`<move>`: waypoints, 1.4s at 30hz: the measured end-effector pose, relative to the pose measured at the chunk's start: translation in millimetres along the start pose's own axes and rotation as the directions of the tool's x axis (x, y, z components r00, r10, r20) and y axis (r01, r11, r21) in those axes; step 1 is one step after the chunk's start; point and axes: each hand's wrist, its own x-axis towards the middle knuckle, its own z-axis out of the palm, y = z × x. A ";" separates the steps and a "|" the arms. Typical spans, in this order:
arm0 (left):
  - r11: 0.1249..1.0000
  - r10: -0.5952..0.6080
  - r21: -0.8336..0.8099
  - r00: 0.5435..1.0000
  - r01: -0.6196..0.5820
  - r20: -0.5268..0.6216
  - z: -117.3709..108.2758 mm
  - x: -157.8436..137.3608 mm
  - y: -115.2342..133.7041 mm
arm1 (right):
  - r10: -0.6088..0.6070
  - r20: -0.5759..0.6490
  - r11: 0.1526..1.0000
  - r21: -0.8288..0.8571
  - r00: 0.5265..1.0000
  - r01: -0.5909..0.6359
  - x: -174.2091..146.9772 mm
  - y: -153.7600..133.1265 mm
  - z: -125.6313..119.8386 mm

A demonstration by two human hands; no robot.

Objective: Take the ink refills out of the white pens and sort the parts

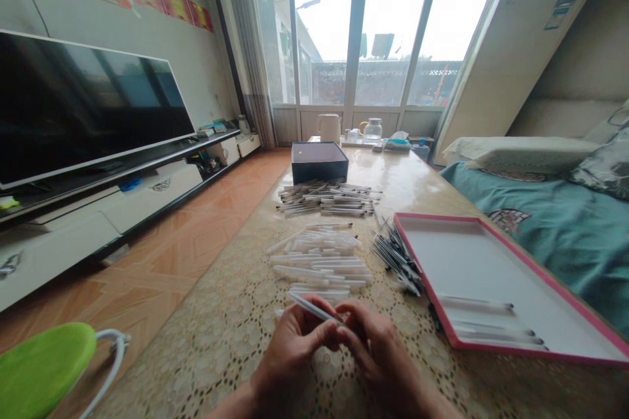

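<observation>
Close above the table's near part, my left hand [299, 337] is closed around a whitish pen barrel [314, 308] that slants up to the left. My right hand [371, 334] meets it at the barrel's right end, fingers pinched; what lies between those fingertips is hidden. Just beyond my hands lie rows of clear white pen barrels [322, 268]. To their right is a heap of dark thin pen refills [398, 258]. Farther off, many pens with dark tips [329, 198] are piled up. A shallow pink-edged box lid [491, 255] on the right holds several pens [496, 329].
A dark open box [319, 163] stands behind the far pile. At the table's far end are a kettle [329, 127], a glass jug [373, 130] and a tissue pack [397, 142]. A green stool [46, 366] is at lower left, a bed [535, 209] at right.
</observation>
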 end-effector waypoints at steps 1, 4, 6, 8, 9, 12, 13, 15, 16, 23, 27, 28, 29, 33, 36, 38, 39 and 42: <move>1.000 -0.007 0.022 1.000 0.008 -0.019 0.4 -1.3 -0.1 | -0.015 -0.009 1.000 -0.012 1.000 0.015 0.0 1.6 -0.4; 0.982 -0.065 0.172 0.996 0.074 -0.063 -1.2 -7.1 5.6 | 0.024 -0.122 0.999 -0.044 0.992 -0.030 1.0 9.7 -4.2; 0.931 -0.059 0.359 0.998 0.063 -0.022 -3.7 -7.9 15.4 | 0.136 -0.230 0.991 0.018 0.964 -0.136 2.7 15.7 -8.1; 0.806 0.045 0.590 0.998 -0.057 0.035 -6.4 -0.5 28.5 | 0.243 -0.310 0.969 0.127 0.919 -0.214 4.8 20.6 -11.7; 0.702 0.138 0.699 0.989 -0.135 0.053 -7.7 7.1 35.0 | 0.281 -0.335 0.956 0.177 0.899 -0.233 5.7 22.7 -13.2; 0.367 0.324 0.889 0.933 -0.275 0.155 -11.6 42.8 49.0 | 0.338 -0.369 0.930 0.270 0.866 -0.248 7.3 28.4 -15.9; 0.338 0.335 0.898 0.928 -0.281 0.165 -12.8 56.8 50.7 | 0.347 -0.371 0.925 0.288 0.861 -0.249 7.5 30.0 -16.4; 0.283 0.340 0.915 0.922 -0.289 0.186 -14.6 83.0 49.7 | 0.360 -0.375 0.916 0.316 0.854 -0.248 7.9 32.4 -17.2; 0.260 0.334 0.922 0.923 -0.288 0.194 -15.1 94.0 47.5 | 0.363 -0.377 0.913 0.326 0.852 -0.245 8.2 33.1 -17.7; 0.178 0.271 0.945 0.937 -0.276 0.222 -14.8 125.7 32.3 | 0.366 -0.394 0.919 0.293 0.843 -0.262 8.8 34.6 -21.6; 0.208 0.286 0.938 0.934 -0.278 0.214 -13.6 122.1 37.3 | 0.340 -0.389 0.938 0.209 0.856 -0.278 7.4 29.9 -24.9; 0.224 0.297 0.934 0.932 -0.279 0.207 -13.3 117.6 39.6 | 0.324 -0.390 0.946 0.158 0.862 -0.284 6.7 27.1 -26.1; 0.246 0.307 0.928 0.931 -0.278 0.198 -13.2 111.2 42.0 | 0.301 -0.391 0.953 0.093 0.870 -0.288 5.9 23.8 -27.4; 0.376 0.297 0.895 0.946 -0.239 0.128 -13.8 67.6 45.5 | 0.176 -0.351 0.954 -0.170 0.920 -0.247 1.9 10.4 -30.7; 0.672 0.194 0.728 0.981 -0.135 0.003 -16.2 28.6 37.9 | 0.021 -0.237 0.963 -0.256 0.971 -0.084 -0.3 4.5 -29.7; 0.894 0.071 0.449 0.991 -0.013 -0.113 -18.8 8.0 29.0 | -0.067 -0.158 0.952 -0.306 0.985 0.016 -1.4 1.7 -28.0; 0.948 0.027 0.316 0.987 0.024 -0.156 -20.3 0.5 24.1 | -0.085 -0.124 0.941 -0.337 0.989 0.039 -2.0 0.3 -27.0; 0.997 -0.065 0.030 0.971 0.073 -0.230 -24.3 -10.9 10.6 | -0.073 -0.032 0.893 -0.448 0.997 0.051 -4.4 -4.1 -23.5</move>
